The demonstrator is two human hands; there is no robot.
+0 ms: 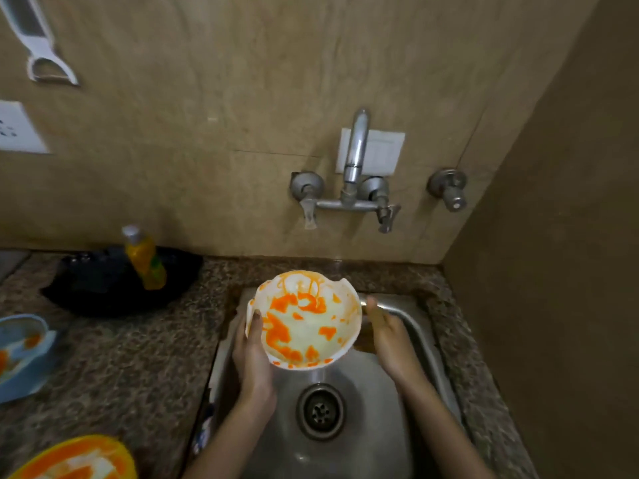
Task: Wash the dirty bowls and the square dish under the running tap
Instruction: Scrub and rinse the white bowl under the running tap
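Left hand [254, 354] grips white bowl [304, 321] by its near-left rim, thumb inside, tilting the orange-smeared interior up over the steel sink [408, 316], presumably for rinsing; right hand [387, 335] open, empty, just beside its right rim

The orange bowl [74, 459] and blue dish [20, 354] are cut off by the frame's edges.

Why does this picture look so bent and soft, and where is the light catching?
Head view: the wide-angle lens bows the wall and counter lines toward the edges; the whole frame is dim, warm and slightly soft, with the white bowl and both hands, left and right, a little blurred; glare streaks the tap spout and sink rim.
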